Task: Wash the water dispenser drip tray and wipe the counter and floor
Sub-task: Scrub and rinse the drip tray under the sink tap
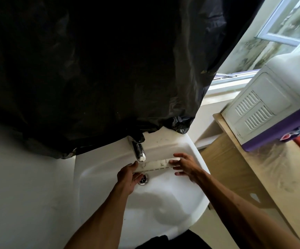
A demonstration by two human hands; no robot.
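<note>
Drip tray (156, 166), under the faucet (140, 152) above the sink (163, 203), lies long axis left-to-right between both hands: left hand (126, 177) grips its left end, right hand (187, 166) clasps its right end with spread fingers (180, 155).

The left forearm (99, 212) and right forearm (235, 200) are bare; black clothing (194, 239) shows just below the sink (163, 203) rim.

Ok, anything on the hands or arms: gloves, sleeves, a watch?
No. The left hand and right hand are bare, no gloves. The left forearm and right forearm are uncovered as far as the frame shows. No watch, band or ring shows.
</note>
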